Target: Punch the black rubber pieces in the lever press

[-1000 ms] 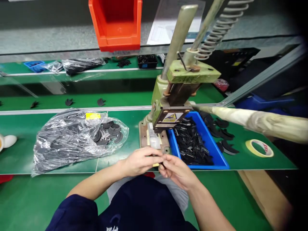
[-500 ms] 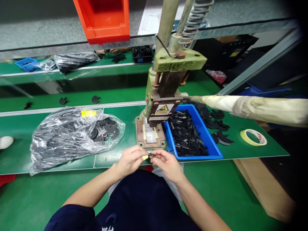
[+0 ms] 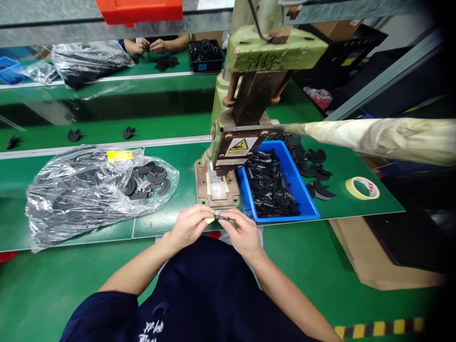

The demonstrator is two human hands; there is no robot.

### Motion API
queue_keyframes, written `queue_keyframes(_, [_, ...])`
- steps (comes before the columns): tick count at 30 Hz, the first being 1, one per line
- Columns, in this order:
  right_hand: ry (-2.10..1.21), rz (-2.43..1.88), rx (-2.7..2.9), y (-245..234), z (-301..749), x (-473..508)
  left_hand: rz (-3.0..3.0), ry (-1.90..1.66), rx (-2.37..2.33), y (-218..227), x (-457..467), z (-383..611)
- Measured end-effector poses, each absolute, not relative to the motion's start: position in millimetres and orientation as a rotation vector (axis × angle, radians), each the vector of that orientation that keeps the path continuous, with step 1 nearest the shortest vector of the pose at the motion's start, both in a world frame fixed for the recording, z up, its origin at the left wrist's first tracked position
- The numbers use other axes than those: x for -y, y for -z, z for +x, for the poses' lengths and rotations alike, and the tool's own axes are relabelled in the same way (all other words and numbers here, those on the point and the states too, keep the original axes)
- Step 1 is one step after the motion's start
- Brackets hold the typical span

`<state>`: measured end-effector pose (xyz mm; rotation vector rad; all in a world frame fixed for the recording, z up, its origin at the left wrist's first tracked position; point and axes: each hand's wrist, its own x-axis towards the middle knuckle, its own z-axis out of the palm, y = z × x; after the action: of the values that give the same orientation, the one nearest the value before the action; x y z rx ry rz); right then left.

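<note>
Fingertips of my left hand [image 3: 190,225] and my right hand [image 3: 242,232] meet at a small, thin black plastic part [image 3: 221,217], pinched between them at the bench's front edge. Something yellow shows at my left fingers, perhaps a finger cover. Just beyond my hands stands a green hand press [image 3: 239,142] with its ram above a metal base plate [image 3: 203,192]. To the right of the base sits a blue bin [image 3: 309,202] full of slim black parts [image 3: 269,185]. The held part's details are mostly hidden by my fingers.
A clear plastic bag [image 3: 81,199] of curved black pieces lies left of the press. Loose curved pieces [image 3: 317,156] and a tape roll [image 3: 361,188] lie right. The press's wrapped lever [image 3: 377,137] reaches right. Across the bench, a co-worker's hands [image 3: 151,46] are near a black bin [image 3: 205,56].
The camera view has tilted and shifted, so the bench sits higher and farther left in the picture. Both hands keep the black part between them, with little change in grip.
</note>
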<state>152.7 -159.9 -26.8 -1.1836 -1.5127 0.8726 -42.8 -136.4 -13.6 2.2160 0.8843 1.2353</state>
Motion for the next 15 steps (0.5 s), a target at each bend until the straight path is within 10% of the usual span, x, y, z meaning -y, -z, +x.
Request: queue_keyframes(15, [-1.359,-1.094,1.136,39,146,157,2.269,-1.246,-0.805,21,139,-43])
